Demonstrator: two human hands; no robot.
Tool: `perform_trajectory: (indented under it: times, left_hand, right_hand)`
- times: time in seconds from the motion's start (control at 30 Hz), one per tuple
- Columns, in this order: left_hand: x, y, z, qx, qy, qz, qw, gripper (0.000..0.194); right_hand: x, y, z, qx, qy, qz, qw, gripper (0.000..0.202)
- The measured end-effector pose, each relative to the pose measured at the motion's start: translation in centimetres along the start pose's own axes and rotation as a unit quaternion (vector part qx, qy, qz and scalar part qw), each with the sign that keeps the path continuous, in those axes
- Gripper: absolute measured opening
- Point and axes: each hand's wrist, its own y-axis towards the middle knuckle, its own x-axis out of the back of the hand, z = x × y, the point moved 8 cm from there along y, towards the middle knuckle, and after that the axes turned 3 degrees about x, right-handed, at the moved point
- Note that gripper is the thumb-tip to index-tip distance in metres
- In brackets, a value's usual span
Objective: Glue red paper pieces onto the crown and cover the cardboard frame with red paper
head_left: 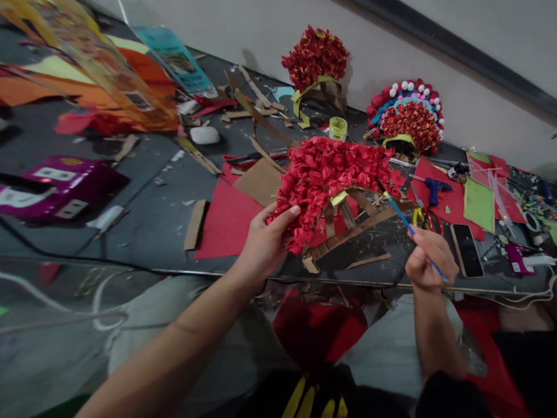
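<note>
My left hand [267, 238] grips the left edge of a headdress [331, 168] covered in crumpled red paper flowers, its thumb on top of them. Cardboard strips [359, 232] form a band along the headdress's lower side. Between the fingers of my right hand [429, 258] is a thin blue paintbrush [402, 215], its dark tip touching or just beside the right part of the red flowers. A small open jar of yellow paint [338, 129] stands behind the headdress. Under its left part lie a red sheet [230, 217] and a brown cardboard piece [261, 182].
Two finished-looking flowered headdresses [315, 58] [411, 119] stand by the wall. A blue glue gun [436, 190], a phone [466, 251] and yellow-handled pliers [420, 219] lie at right. A purple power strip [61, 188], a cable and cardboard scraps are at left.
</note>
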Motion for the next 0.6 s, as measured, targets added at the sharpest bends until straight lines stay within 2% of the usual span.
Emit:
perform_trajectory:
  times: [0.07,0.27,0.6]
  left_hand:
    - [0.1,0.1,0.0,0.005,0.001,-0.001,1.0,0.034]
    - [0.0,0.0,-0.2,0.008,-0.003,-0.006,1.0,0.03]
    - [0.2,0.1,-0.3,-0.013,-0.008,-0.012,1.0,0.03]
  right_hand:
    - [-0.7,0.0,0.4,0.014,-0.006,0.027,1.0,0.027]
    - [-1.2,-0.3,0.1,0.004,-0.037,0.052,0.998,0.022]
    - [-1.3,-1.5,-2.3,-0.089,0.06,-0.038,0.993,0.026]
